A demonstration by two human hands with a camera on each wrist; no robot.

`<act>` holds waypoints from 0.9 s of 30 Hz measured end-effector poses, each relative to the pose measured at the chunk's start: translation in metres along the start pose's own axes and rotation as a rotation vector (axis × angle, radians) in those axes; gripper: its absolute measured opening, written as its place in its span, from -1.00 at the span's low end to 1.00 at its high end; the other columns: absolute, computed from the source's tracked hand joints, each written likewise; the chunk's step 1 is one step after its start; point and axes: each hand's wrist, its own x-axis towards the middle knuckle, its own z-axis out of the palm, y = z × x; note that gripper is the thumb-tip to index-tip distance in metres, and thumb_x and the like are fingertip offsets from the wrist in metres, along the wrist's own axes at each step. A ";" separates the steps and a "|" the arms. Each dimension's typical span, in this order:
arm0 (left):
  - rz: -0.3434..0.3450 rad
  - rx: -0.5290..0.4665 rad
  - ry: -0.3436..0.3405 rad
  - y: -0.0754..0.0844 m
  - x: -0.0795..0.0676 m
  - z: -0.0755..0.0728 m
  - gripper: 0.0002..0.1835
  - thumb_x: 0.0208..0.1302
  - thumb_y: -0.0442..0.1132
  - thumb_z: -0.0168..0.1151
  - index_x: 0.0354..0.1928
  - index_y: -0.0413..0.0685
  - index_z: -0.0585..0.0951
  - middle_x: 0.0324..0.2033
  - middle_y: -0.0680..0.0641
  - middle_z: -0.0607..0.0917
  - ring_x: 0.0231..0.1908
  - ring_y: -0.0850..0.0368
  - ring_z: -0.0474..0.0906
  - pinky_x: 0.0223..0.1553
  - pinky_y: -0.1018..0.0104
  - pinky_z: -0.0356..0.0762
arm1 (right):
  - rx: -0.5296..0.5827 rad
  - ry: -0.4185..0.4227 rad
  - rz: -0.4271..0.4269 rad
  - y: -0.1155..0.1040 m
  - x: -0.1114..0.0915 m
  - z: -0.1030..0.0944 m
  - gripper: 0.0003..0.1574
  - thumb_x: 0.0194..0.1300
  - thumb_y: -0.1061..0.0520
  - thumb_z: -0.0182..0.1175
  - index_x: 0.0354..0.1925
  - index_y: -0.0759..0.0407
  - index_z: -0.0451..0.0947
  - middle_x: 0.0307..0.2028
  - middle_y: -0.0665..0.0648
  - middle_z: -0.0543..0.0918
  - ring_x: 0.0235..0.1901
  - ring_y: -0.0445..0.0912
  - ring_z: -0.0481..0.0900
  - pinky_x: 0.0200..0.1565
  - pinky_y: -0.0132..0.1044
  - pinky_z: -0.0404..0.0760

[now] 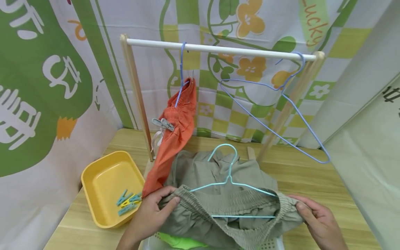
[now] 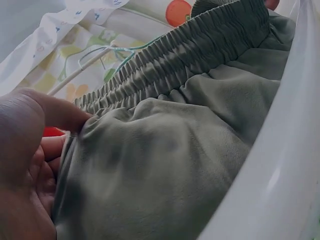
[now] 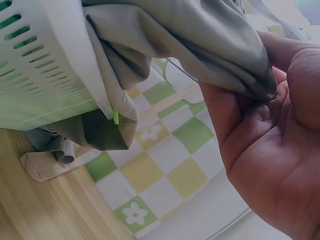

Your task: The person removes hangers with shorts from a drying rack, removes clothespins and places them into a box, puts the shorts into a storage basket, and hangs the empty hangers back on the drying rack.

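Grey-green pants (image 1: 200,222) with a gathered elastic waistband (image 2: 165,60) are spread between both hands. My left hand (image 1: 153,211) pinches the waistband's left end, thumb on top. At the opposite end my right hand (image 1: 322,218) pinches the fabric, and the right wrist view shows cloth bunched between thumb and fingers. A teal wire hanger (image 1: 229,177) sits inside the waist opening. Its hook points up, away from me, and its bottom bar shows within the opening. More grey-green fabric (image 1: 200,163) lies behind the hanger. The lower part of the pants hangs over a white basket (image 3: 45,65).
A wooden rack with a white rod (image 1: 218,49) stands behind. From it hang an orange garment (image 1: 178,128) with a grey clothespin (image 1: 163,124) and a bare blue hanger (image 1: 250,114). A yellow tub (image 1: 109,173) holding several clothespins (image 1: 127,209) stands left. Bright green cloth (image 1: 181,242) shows in the basket.
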 end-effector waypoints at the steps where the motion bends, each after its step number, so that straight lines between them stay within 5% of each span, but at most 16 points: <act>1: -0.004 -0.009 0.004 0.000 0.000 0.000 -0.91 0.45 -0.20 0.33 -0.10 0.21 0.71 -0.23 0.22 0.70 -0.18 0.21 0.62 -0.06 0.31 0.57 | 0.008 -0.007 -0.009 0.000 0.000 0.000 -0.56 0.54 0.56 -0.24 0.21 0.61 0.45 0.12 0.11 0.70 0.08 -0.17 0.65 0.06 -0.40 0.60; 9: -0.001 -0.041 0.037 0.003 0.001 0.002 -0.84 0.39 -0.30 0.35 -0.15 0.20 0.71 -0.28 0.27 0.68 -0.21 0.19 0.62 -0.09 0.33 0.56 | 0.268 -0.111 -0.185 0.014 0.003 -0.005 -0.52 0.49 0.64 -0.41 0.23 0.80 0.28 0.21 0.32 0.62 0.19 -0.04 0.60 0.15 -0.33 0.57; 27: 0.071 -0.149 0.079 0.003 0.003 0.003 -0.85 0.37 -0.40 0.33 -0.20 0.06 0.70 -0.33 0.08 0.68 -0.27 0.16 0.59 -0.20 0.34 0.54 | 0.334 -0.084 -0.228 0.021 -0.001 -0.012 -0.46 0.50 0.63 -0.48 0.28 0.77 0.27 0.27 0.30 0.57 0.25 -0.05 0.55 0.19 -0.34 0.53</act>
